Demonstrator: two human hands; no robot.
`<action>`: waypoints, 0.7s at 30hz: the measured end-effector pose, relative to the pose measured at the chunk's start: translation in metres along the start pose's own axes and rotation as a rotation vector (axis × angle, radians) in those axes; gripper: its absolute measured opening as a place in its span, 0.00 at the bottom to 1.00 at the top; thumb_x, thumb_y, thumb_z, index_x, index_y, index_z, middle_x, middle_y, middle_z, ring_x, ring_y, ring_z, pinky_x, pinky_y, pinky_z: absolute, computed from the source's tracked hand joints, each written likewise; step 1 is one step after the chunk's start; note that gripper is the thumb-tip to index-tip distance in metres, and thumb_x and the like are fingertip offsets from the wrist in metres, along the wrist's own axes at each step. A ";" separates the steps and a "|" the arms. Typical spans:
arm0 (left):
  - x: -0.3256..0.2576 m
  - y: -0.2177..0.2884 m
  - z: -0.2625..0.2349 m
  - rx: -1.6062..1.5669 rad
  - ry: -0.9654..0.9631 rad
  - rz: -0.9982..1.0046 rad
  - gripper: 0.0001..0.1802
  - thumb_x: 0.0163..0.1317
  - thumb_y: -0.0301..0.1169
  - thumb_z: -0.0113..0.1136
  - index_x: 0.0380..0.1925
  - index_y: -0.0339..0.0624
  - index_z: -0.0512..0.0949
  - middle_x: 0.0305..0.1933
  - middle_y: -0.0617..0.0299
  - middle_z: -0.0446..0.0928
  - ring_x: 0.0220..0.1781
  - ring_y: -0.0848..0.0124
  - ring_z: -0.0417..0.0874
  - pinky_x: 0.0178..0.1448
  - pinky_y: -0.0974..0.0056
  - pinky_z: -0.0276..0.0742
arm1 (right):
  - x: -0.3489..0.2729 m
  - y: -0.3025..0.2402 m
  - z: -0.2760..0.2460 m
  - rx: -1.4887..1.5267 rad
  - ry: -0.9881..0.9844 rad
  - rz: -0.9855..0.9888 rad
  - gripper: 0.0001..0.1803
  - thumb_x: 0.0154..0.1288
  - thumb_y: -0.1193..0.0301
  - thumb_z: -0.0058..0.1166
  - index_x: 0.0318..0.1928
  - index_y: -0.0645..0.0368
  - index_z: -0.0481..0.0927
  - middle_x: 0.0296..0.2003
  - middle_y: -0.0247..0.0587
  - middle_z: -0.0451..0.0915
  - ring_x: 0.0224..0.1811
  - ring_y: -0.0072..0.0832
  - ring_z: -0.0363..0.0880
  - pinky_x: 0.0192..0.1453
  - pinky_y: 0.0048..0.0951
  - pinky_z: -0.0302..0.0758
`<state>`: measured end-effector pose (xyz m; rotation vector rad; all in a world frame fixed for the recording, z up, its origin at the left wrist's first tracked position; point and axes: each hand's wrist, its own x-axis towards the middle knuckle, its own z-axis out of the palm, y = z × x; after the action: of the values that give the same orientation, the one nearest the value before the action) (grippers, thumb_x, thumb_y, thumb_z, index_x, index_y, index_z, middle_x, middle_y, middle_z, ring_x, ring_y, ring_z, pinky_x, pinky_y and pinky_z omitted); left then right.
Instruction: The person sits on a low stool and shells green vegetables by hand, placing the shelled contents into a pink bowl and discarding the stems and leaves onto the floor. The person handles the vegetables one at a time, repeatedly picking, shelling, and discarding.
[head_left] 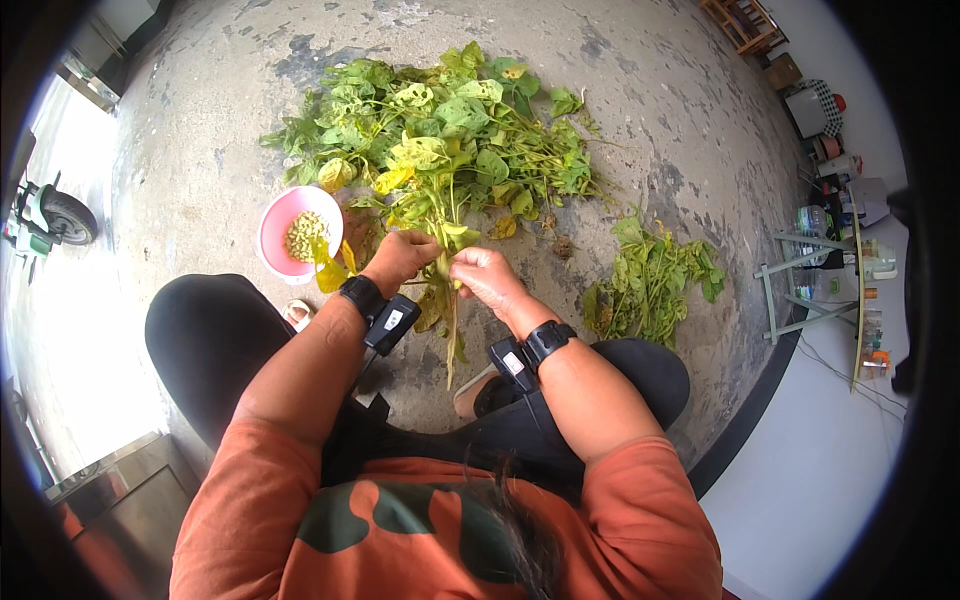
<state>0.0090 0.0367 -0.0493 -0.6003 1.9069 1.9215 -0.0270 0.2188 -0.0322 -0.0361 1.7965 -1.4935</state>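
Observation:
My left hand (402, 255) is closed around the stem of a leafy bean plant (452, 325), whose bare stalk end points down toward my feet. Close beside it, the fingertips of my right hand (487, 276) pinch at the same stem, where a small yellow-green bean pod (458, 284) peeks out below them. To the left of my hands stands a pink bowl (268, 232) with pale green shelled-looking beans or short pods (305, 236) at its bottom. A yellow leaf (330, 272) hangs in front of the bowl's near rim.
A large heap of leafy bean plants (430, 120) lies on the worn concrete floor (680, 120) ahead. A smaller pile (655, 280) lies to the right. Farther right is a folding-legged table (812, 270) with bottles; a wheel (70, 215) shows at far left.

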 end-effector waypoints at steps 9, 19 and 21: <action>-0.003 -0.003 0.000 0.068 0.025 0.015 0.15 0.64 0.39 0.60 0.41 0.38 0.82 0.23 0.69 0.73 0.23 0.80 0.69 0.27 0.72 0.66 | 0.014 0.008 -0.005 -0.202 0.231 0.076 0.17 0.65 0.57 0.58 0.40 0.60 0.83 0.31 0.34 0.82 0.25 0.22 0.78 0.28 0.24 0.73; -0.004 -0.004 0.011 0.476 -0.036 0.224 0.20 0.61 0.44 0.63 0.39 0.35 0.83 0.21 0.59 0.77 0.25 0.77 0.73 0.33 0.64 0.73 | 0.008 -0.005 -0.004 0.077 0.134 0.162 0.15 0.63 0.57 0.61 0.36 0.57 0.82 0.24 0.24 0.74 0.23 0.14 0.69 0.26 0.18 0.68; -0.010 0.000 0.013 0.448 -0.024 0.278 0.20 0.59 0.45 0.64 0.37 0.37 0.84 0.24 0.52 0.80 0.27 0.70 0.78 0.35 0.62 0.75 | 0.006 -0.006 -0.007 0.209 0.071 0.179 0.10 0.64 0.63 0.61 0.37 0.56 0.82 0.26 0.24 0.75 0.25 0.13 0.69 0.28 0.16 0.66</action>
<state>0.0170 0.0500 -0.0438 -0.1854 2.4017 1.5486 -0.0377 0.2194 -0.0302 0.2776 1.6420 -1.5593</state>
